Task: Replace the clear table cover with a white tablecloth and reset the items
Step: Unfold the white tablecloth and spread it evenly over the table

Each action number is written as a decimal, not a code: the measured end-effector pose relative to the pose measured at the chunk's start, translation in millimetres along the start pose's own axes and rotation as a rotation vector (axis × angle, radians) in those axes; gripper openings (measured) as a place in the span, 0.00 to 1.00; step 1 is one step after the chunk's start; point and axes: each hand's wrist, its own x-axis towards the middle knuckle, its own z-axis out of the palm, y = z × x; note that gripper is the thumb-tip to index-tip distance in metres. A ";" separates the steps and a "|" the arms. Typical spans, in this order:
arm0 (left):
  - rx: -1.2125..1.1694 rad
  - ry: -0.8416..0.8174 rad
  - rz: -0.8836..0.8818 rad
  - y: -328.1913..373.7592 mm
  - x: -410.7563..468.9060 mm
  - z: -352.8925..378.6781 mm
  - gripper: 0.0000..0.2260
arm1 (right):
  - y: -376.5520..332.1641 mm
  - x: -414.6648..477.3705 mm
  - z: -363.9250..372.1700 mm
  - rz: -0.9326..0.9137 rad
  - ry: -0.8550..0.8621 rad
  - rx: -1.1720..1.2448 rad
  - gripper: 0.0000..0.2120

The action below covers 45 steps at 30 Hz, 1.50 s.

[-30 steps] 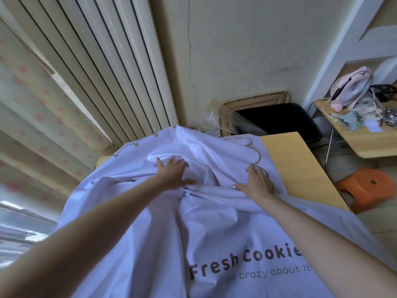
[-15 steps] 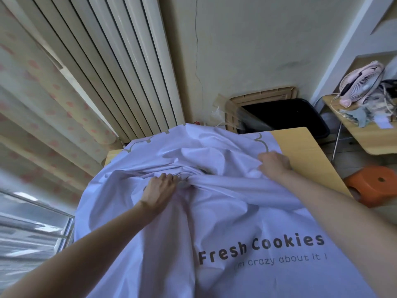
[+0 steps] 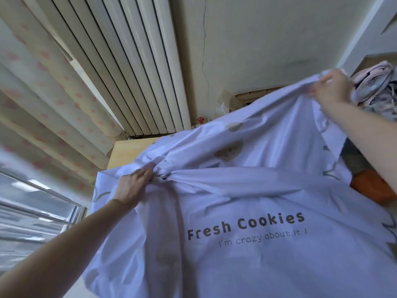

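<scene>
A white tablecloth (image 3: 247,190) printed with "Fresh Cookies" and cookie drawings covers most of the wooden table (image 3: 126,151), of which only the far left corner shows. My left hand (image 3: 133,186) grips a bunched fold of the cloth near the table's left side. My right hand (image 3: 330,87) holds another part of the cloth lifted high at the upper right, stretching it taut between both hands. No clear cover is visible.
A white radiator (image 3: 137,67) and patterned curtain (image 3: 53,108) stand behind the table. A pink fan (image 3: 373,82) sits on a side table at the right, an orange stool (image 3: 373,188) below it. A window (image 3: 32,203) lies at the left.
My right hand has risen from the table up and to the right, pulling the cloth into the air. My left hand has stayed gripping the bunched fold. The cloth now hides the table's right side.
</scene>
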 end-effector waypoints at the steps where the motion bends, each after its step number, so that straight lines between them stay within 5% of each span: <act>1: -0.021 -0.011 -0.023 2.4 2.3 5.1 0.01 | -6.4 -0.8 4.5 0.006 -0.101 0.050 0.13; 4: -0.057 -0.109 -0.124 20.3 15.1 1.1 0.10 | -18.5 -36.5 30.3 -0.067 -0.446 0.011 0.33; 8: -0.022 -0.033 -0.111 29.4 38.8 -13.1 0.21 | -13.5 -104.1 52.2 -0.288 -0.841 -0.237 0.24; 12: -0.079 -0.183 -0.392 28.6 66.5 -11.9 0.15 | 5.0 -168.0 57.8 -0.396 -1.118 -0.550 0.34; 16: -0.083 -0.458 -0.679 23.7 83.4 0.7 0.29 | 22.3 -200.6 57.0 -0.571 -1.064 -0.655 0.10; 19: -0.016 -0.636 -0.735 24.4 84.9 3.0 0.22 | 40.5 -226.3 58.1 -0.994 -0.861 -0.755 0.11; 23: 0.218 -0.559 -0.517 30.6 79.1 5.2 0.09 | 84.1 -268.4 52.2 -1.244 -0.751 -0.889 0.16; 29: -0.371 -0.437 -0.831 18.4 71.7 6.8 0.22 | 95.4 -281.9 47.4 -1.178 -0.650 -0.882 0.16; 31: -0.484 -0.406 -0.650 43.9 82.2 -0.4 0.30 | 93.5 -286.1 52.9 -1.140 -0.648 -0.883 0.17; 35: -0.172 -0.434 -0.086 112.8 103.9 -7.5 0.34 | 90.0 -291.4 53.2 -1.075 -0.618 -0.846 0.17; 38: 0.147 -0.403 0.095 125.3 113.1 -3.5 0.21 | 80.2 -293.4 42.6 -1.031 -0.573 -0.781 0.17; 41: 0.193 -0.371 0.123 117.3 120.9 -5.9 0.12 | 74.0 -299.6 29.6 -0.996 -0.570 -0.727 0.18; 45: 0.144 -0.287 -0.113 89.1 140.4 -19.9 0.08 | 82.3 -305.5 8.0 -0.997 -0.520 -0.644 0.14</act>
